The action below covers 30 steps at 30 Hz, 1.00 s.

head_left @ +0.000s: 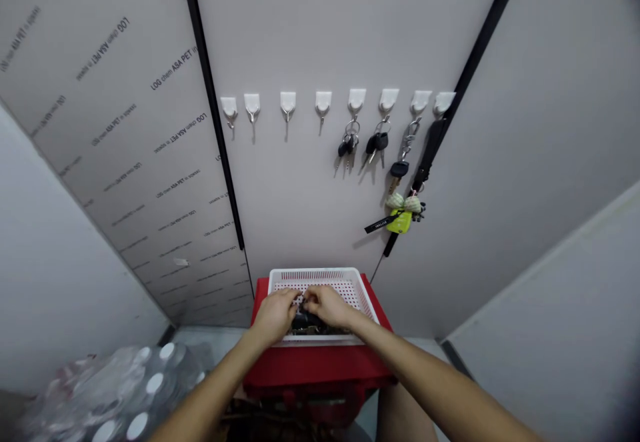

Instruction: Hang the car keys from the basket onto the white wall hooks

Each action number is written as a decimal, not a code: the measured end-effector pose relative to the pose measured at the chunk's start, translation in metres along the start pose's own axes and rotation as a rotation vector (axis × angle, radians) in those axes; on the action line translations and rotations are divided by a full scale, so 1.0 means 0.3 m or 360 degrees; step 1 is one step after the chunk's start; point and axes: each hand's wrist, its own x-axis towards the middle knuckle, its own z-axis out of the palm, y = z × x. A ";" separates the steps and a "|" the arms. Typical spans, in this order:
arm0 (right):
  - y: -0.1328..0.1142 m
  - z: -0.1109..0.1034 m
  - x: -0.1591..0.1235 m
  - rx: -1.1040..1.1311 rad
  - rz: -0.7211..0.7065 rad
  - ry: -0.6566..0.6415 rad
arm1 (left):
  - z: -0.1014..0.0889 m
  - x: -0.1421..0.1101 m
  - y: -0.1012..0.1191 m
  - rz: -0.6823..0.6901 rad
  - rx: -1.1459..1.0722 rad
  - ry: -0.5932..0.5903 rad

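A white perforated plastic basket (pixel 364 295) rests on a red box-like stand (pixel 320 362). My left hand (pixel 277 310) and my right hand (pixel 326 303) are both over the basket, close together, fingers pinched. Between their fingertips is something small and dark, partly hidden; I cannot make out its kind. Below the hands, a dark heap of items (pixel 307 322), probably keys, lies in the near part of the basket, largely covered by my hands.
White adhesive hooks (pixel 288 102) run in a row along the wall. Several on the right carry key bunches (pixel 349 143), a key on a clip (pixel 399 170) and a yellow-green key fob (pixel 400 221). Plastic-wrapped bottles (pixel 155 383) stand at lower left.
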 end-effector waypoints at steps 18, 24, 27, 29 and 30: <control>-0.123 -0.202 0.007 0.1790 0.0112 0.0495 | -0.055 0.082 0.076 -0.0150 -0.1082 0.0067; -0.099 -0.255 0.003 0.1458 0.0117 0.0648 | -0.176 0.118 0.095 -0.0029 -0.0852 0.0410; -0.082 -0.249 0.001 0.0849 -0.0020 0.0797 | -0.233 0.137 0.125 0.0112 -0.0715 0.0443; -0.086 -0.233 -0.001 0.0651 -0.0198 0.0692 | -0.260 0.150 0.154 0.0186 -0.0691 0.0420; -0.094 -0.225 -0.002 0.0641 -0.0268 0.0583 | -0.271 0.157 0.169 0.0208 -0.0697 0.0409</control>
